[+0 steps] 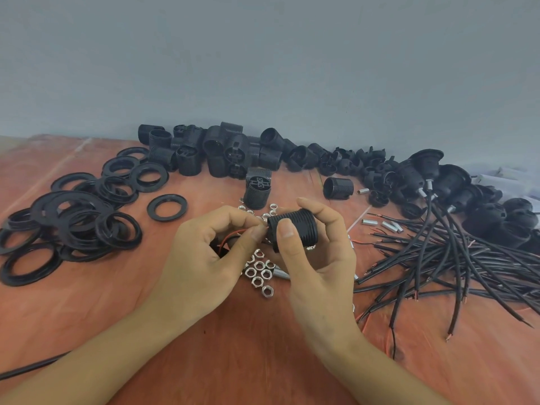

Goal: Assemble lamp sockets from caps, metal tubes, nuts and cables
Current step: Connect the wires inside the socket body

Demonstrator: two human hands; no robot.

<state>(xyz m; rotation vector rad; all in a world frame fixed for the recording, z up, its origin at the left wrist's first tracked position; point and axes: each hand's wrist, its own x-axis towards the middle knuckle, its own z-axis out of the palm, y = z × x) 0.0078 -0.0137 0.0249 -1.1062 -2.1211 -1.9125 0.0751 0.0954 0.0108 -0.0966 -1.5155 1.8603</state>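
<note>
My right hand (317, 258) grips a black threaded socket body (301, 229) between thumb and fingers, held sideways above the table. My left hand (210, 252) pinches a thin red wire (230, 233) at the socket's left end. A black cable part shows in my left palm, mostly hidden. Silver nuts (260, 273) lie in a loose cluster under my hands. Short metal tubes (385, 225) lie to the right. A bundle of black cables (455, 258) with bared ends spreads at the right.
Black threaded rings (76, 217) are heaped at the left of the red-brown table (263, 346). Black socket bodies (216, 150) pile along the grey wall. Sockets with cables fitted (432, 176) and caps lie at the back right. A black cable (32, 366) crosses the lower left.
</note>
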